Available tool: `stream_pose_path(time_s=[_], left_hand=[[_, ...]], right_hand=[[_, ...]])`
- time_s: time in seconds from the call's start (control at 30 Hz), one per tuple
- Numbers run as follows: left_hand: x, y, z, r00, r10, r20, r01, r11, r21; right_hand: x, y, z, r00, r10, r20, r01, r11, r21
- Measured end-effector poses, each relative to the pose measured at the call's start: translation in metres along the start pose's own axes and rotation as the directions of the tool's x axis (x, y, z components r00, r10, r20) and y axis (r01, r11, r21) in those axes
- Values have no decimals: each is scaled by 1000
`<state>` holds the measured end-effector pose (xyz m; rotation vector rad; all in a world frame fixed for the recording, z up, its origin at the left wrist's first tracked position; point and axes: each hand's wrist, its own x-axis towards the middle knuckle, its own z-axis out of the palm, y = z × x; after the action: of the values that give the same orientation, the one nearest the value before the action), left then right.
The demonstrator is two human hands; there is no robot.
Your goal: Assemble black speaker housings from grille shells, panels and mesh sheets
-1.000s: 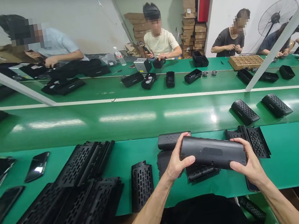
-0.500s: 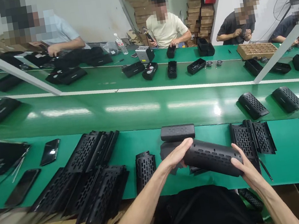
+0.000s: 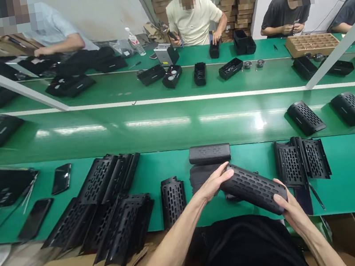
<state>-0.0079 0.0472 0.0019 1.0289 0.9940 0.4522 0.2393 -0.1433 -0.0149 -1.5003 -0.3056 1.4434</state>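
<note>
I hold a long black speaker body (image 3: 252,187) with a slotted grille face between both hands, tilted down to the right above the near green bench. My left hand (image 3: 213,184) grips its upper left end. My right hand (image 3: 290,211) cups its lower right end. Just beyond it lies another black speaker (image 3: 209,153) flat on the bench, with dark flat parts (image 3: 200,177) under my left hand. A single perforated grille (image 3: 172,198) lies left of my left forearm.
Piles of black perforated grilles (image 3: 108,207) fill the bench's left; a smaller stack (image 3: 301,161) sits to the right. Phones (image 3: 61,178) lie far left. Two finished speakers (image 3: 306,117) ride the middle conveyor belt (image 3: 163,130). Several people work across the line, near a wooden tray (image 3: 311,44).
I have turned the speaker in my hands: its smooth side faced me before, its slotted grille side faces me now. It tilted further down to the right. The view shifted downward.
</note>
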Motion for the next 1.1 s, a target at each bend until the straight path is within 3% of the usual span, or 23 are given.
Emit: stream_pose_path(time_s=[0.2,0.33,0.4,0.57,0.67,0.73,0.8,0.9,0.97,1.1], left_hand=[[-4,17,5,998,-32,48,28,996,83],[-2,26,7,997,-73,25,65,973,220],[2,30,5,996,-90,-5,88,964,250],[16,45,0,997,-71,24,65,979,195],[38,59,-2,997,-64,33,55,973,226],[57,70,-2,998,-57,-8,57,954,293],[72,80,2,991,3,-136,45,938,344],[73,92,16,939,176,-295,-94,958,270],[59,95,28,929,279,-244,-243,955,169],[9,95,44,922,384,-49,-381,923,56]], right_hand=[[2,7,-7,998,-55,1,55,998,33],[-4,6,-4,997,23,79,-32,993,115],[-4,4,1,993,20,117,-39,986,161],[4,2,21,993,-104,56,88,969,229],[20,0,34,992,-120,29,104,942,320],[40,-4,42,996,-83,-22,85,920,383],[72,-13,52,996,-37,-85,70,903,423],[140,-36,70,983,-18,-185,98,897,431],[189,-59,81,966,-19,-258,127,903,409],[262,-104,92,906,8,-423,136,941,310]])
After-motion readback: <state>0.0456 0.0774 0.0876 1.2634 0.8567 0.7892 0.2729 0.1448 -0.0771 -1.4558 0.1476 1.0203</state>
